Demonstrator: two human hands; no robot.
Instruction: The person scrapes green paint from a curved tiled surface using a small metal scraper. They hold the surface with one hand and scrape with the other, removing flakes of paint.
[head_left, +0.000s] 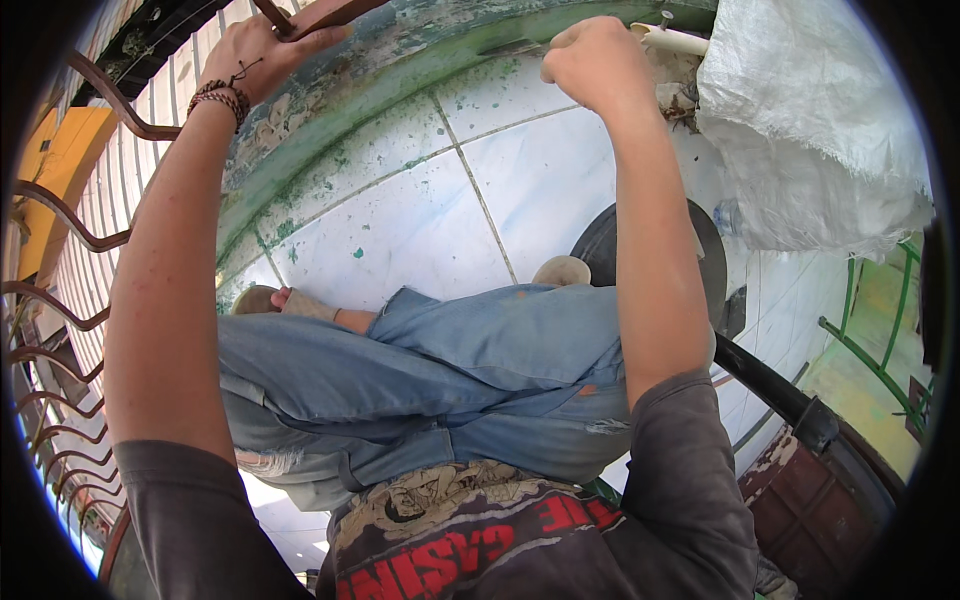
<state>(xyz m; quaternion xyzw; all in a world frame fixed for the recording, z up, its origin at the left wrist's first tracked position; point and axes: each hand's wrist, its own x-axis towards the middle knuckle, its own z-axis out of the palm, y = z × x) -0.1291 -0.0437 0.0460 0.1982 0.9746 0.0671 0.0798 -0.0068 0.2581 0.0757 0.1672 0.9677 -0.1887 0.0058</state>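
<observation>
My left hand (258, 58), with a braided bracelet at the wrist, grips a brown metal railing (325, 14) at the upper left. One finger stretches along the bar's underside. My right hand (602, 66) is closed in a fist close to the green-painted ledge (400, 95). What it holds, if anything, is hidden by the fingers. A thin dark flat piece lies along the ledge just left of that fist, too unclear to name. Green paint on the ledge is worn and flaking, and green flecks dot the white floor tiles (390, 225) below.
Beside my right hand a cream pipe end (678, 40) juts out, next to a large white woven sack (810, 130). A black round thing (708, 245) sits behind my right forearm. Bent brown railing bars (70, 215) line the left. A black pipe (765, 380) lies at right.
</observation>
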